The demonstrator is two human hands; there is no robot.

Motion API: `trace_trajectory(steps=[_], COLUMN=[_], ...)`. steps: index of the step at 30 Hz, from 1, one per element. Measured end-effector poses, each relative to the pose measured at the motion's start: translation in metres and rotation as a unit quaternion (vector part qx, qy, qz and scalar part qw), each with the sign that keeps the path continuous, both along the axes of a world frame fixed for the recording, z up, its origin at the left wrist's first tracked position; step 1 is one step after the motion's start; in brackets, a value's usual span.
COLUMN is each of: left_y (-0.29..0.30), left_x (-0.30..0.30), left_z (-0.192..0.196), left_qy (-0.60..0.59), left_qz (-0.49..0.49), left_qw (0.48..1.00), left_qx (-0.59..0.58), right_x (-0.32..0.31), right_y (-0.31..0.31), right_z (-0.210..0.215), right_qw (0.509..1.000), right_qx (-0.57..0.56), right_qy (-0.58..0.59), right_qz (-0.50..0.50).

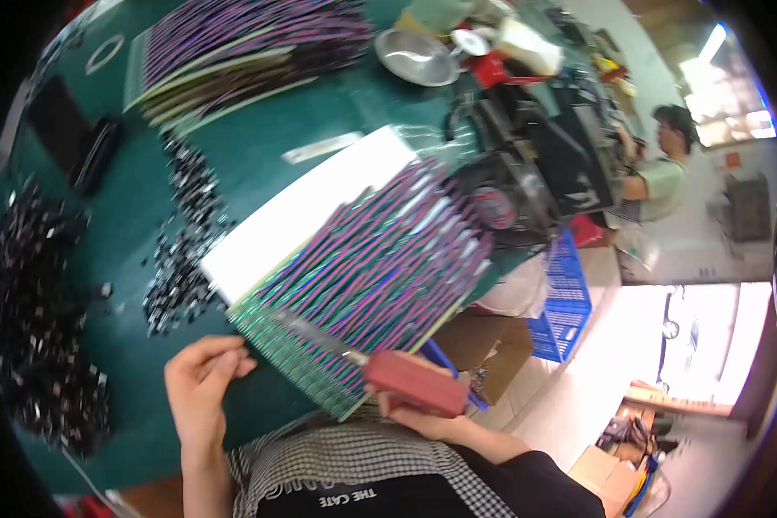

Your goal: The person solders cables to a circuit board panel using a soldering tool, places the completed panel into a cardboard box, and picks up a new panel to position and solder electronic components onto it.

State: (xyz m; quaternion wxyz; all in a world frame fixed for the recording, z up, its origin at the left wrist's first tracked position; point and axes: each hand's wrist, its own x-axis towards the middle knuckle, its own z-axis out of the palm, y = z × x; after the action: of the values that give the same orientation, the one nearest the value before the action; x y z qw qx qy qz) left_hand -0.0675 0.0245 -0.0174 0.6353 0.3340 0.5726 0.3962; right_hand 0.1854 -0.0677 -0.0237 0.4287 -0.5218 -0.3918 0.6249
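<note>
Red-handled knife [367, 363] is gripped closed in the right hand [427, 419], blade laid across the green board [363, 285] of purple strips at the table's [259, 173] near edge. Left hand [203, 384] is loosely curled, empty, touching the board's corner. Risk judged: blade slipping toward the left fingers, or the overhanging board tipping.

The scene is brightly and evenly lit, with soft shadows on the green counter [319, 129]. Far beyond the right hand [423, 414], a window [734, 112] and pale floor [708, 337] are blown out to white. Just above the left hand [203, 380], a white sheet [302, 211] glares. Straight edges bend near the dark, vignetted rim. The knife blade [311, 332] by the right hand is slightly motion-blurred.
</note>
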Motion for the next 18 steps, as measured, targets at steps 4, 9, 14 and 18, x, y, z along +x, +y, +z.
trace_trajectory(steps=[4, 9, 14, 18], left_y=[0.004, 0.009, 0.013, 0.016], left_x=[0.005, 0.007, 0.013, 0.027], left_z=[-0.007, -0.011, 0.0, 0.006], left_qy=[-0.039, -0.048, -0.038, -0.038], left_qz=[0.01, 0.012, -0.008, -0.027], left_qw=[0.998, 0.997, 0.999, 0.998], left_qx=[0.055, 0.066, 0.015, 0.04], right_x=[0.015, 0.018, 0.019, 0.021], right_y=[-0.008, -0.01, -0.002, 0.001], right_z=[-0.001, -0.004, 0.001, 0.003], right_qw=[0.997, 0.996, 0.996, 0.995], right_qx=[0.025, 0.045, 0.032, 0.066], right_qy=[0.003, 0.062, 0.074, 0.068], right_qz=[0.079, 0.052, 0.046, 0.03])
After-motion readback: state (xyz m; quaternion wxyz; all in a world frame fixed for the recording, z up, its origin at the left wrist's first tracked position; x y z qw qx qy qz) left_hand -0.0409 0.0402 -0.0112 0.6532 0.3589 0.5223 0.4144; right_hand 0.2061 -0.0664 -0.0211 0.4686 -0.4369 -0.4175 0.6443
